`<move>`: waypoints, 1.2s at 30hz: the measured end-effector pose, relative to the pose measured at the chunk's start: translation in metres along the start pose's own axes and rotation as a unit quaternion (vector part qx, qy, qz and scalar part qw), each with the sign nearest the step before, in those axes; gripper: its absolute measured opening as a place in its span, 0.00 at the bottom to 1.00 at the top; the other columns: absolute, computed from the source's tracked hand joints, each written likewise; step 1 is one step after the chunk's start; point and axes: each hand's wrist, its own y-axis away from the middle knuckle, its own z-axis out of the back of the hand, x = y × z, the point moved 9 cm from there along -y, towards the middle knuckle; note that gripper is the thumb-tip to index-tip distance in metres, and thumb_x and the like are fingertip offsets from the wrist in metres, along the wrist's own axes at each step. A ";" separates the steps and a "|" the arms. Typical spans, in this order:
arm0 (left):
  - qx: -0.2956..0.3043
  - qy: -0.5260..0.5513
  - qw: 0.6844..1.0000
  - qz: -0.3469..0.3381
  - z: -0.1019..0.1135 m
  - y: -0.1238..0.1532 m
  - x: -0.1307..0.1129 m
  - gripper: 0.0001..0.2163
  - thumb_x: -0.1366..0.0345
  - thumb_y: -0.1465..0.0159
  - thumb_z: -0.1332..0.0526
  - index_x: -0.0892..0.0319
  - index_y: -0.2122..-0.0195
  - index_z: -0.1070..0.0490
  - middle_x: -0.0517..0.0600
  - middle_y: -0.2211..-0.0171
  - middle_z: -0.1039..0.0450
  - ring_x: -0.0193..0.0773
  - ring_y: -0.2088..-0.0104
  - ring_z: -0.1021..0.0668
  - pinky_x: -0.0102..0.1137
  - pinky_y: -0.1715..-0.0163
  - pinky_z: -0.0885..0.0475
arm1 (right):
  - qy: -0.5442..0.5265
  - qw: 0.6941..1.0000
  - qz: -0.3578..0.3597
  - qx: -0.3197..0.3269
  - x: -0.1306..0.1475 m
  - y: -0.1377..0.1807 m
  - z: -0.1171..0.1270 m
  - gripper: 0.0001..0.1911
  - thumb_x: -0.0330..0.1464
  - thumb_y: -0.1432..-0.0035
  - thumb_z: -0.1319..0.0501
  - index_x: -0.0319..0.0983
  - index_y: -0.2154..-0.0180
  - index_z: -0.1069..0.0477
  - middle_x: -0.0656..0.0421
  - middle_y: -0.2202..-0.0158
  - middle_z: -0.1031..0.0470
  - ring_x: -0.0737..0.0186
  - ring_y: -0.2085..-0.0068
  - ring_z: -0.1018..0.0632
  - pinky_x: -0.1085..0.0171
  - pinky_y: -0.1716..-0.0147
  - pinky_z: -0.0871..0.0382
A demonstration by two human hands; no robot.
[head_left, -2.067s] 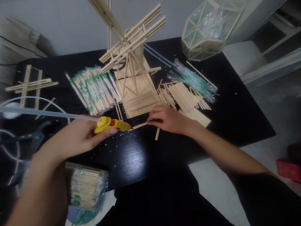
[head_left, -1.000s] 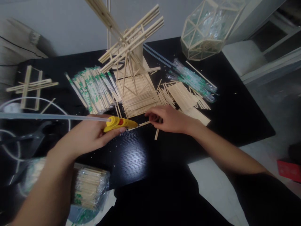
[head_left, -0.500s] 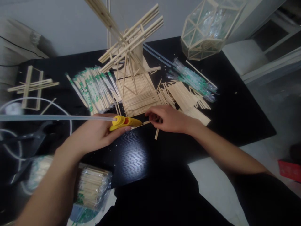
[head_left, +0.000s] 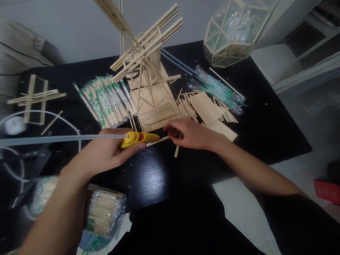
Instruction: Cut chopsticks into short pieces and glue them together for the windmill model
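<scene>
My left hand [head_left: 113, 148] is closed around a yellow glue gun [head_left: 143, 137], with a long translucent glue stick [head_left: 79, 137] running out of its back to the left. The gun's nozzle points right, at a thin wooden stick [head_left: 162, 140] near the table's front. My right hand [head_left: 187, 132] pinches the right end of that stick; its fingertips are partly hidden. Below the right hand, a short piece of stick [head_left: 177, 150] pokes out. Just beyond both hands stands a windmill-like model [head_left: 148, 60] of wooden sticks on a slatted base [head_left: 155, 95].
Wrapped chopsticks [head_left: 106, 101] lie left of the model. Loose sticks and flat stick panels [head_left: 207, 106] lie to its right, near plastic wrappers [head_left: 217, 90]. A stick cross frame [head_left: 37, 97] sits far left, a faceted glass terrarium [head_left: 233, 39] back right. A bag of sticks [head_left: 105, 210] is at front left.
My left hand and the glue gun have shifted slightly left along the stick, and the trailing glue stick has dipped at its left end. My right hand stays in place.
</scene>
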 end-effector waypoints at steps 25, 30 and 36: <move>0.084 -0.013 0.991 0.106 0.010 0.027 0.032 0.21 0.48 0.30 0.44 0.58 0.72 0.26 0.41 0.84 0.34 0.28 0.84 0.31 0.23 0.82 0.38 | 0.004 1.000 0.011 0.004 0.002 0.001 0.001 0.13 0.21 0.43 0.38 0.36 0.56 0.26 0.57 0.63 0.21 0.64 0.63 0.21 0.65 0.61 0.28; 0.072 -0.023 0.994 0.083 0.011 0.024 0.028 0.22 0.48 0.30 0.45 0.58 0.75 0.28 0.41 0.85 0.35 0.27 0.85 0.32 0.23 0.83 0.39 | 0.009 1.000 0.013 0.001 0.002 0.001 0.001 0.12 0.22 0.42 0.38 0.37 0.56 0.26 0.58 0.63 0.21 0.64 0.64 0.21 0.66 0.62 0.28; 0.073 -0.028 0.993 0.086 0.013 0.024 0.028 0.22 0.48 0.30 0.44 0.58 0.75 0.28 0.41 0.84 0.35 0.28 0.84 0.32 0.24 0.82 0.39 | 0.012 1.000 0.011 0.004 0.002 0.001 0.002 0.12 0.22 0.42 0.38 0.37 0.56 0.26 0.58 0.63 0.21 0.65 0.64 0.21 0.65 0.62 0.28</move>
